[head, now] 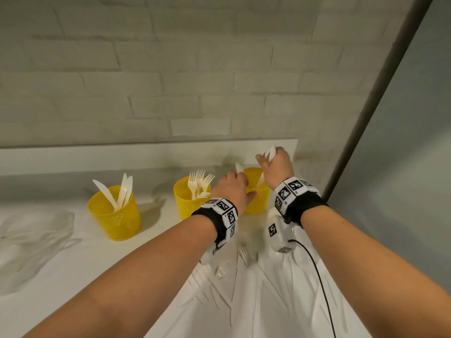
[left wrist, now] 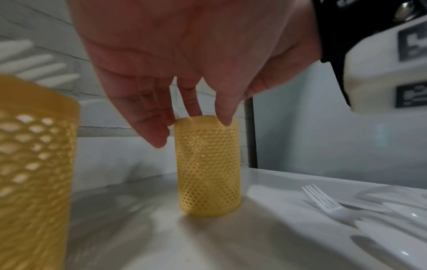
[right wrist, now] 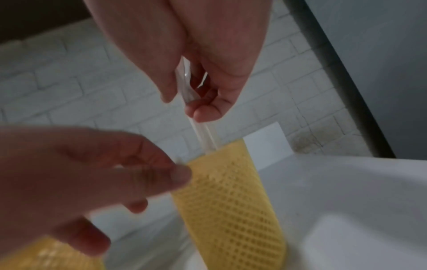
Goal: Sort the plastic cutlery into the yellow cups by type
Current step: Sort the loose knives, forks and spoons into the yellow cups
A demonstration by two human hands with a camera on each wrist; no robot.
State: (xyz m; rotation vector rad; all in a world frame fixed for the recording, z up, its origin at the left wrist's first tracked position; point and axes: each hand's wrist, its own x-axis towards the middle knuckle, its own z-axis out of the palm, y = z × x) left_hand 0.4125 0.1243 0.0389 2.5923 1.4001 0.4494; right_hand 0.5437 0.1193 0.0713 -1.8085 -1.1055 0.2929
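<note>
While right hand (head: 274,164) holds cutlery (head: 270,152) in right cup (head: 257,203); knives (head: 122,191) left; forks (head: 199,181) middle.

Pale painted brick wall (head: 170,69) behind a white counter (head: 73,259), grey panel (head: 402,167) at right.

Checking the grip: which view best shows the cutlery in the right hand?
Right wrist: the cutlery runs from the right hand down to the right yellow cup. Head shows only white tips above the hand; left wrist shows none.
</note>
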